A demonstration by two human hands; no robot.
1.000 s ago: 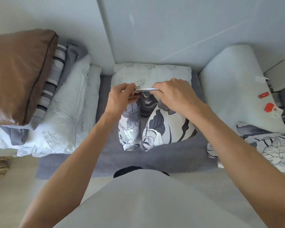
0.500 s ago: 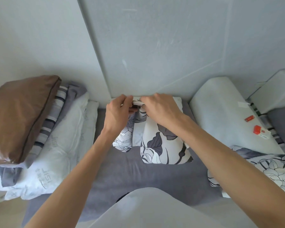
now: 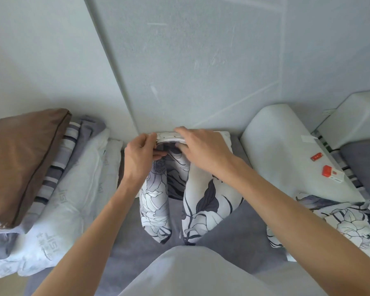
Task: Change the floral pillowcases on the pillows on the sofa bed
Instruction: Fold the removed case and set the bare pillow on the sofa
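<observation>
A grey-and-white floral pillowcase [image 3: 203, 201] hangs in two folds from both my hands over the grey sofa bed [image 3: 239, 236]. My left hand [image 3: 140, 155] pinches its white opening edge at the left. My right hand [image 3: 203, 150] grips the same edge at the right, fingers curled over it. Behind the hands a white pillow [image 3: 226, 137] lies against the wall, mostly hidden. A second floral pillowcase [image 3: 342, 221] lies crumpled at the right.
At the left, a brown cushion [image 3: 21, 165] tops a stack of striped bedding and white pillows [image 3: 68, 208]. A pale bolster [image 3: 286, 150] at the right carries two small red items [image 3: 327, 170]. The wall is close behind.
My view has tilted up toward the wall. Both hands have carried the pillowcase opening farther back, up to the top edge of the white pillow, and the case hangs longer below them.
</observation>
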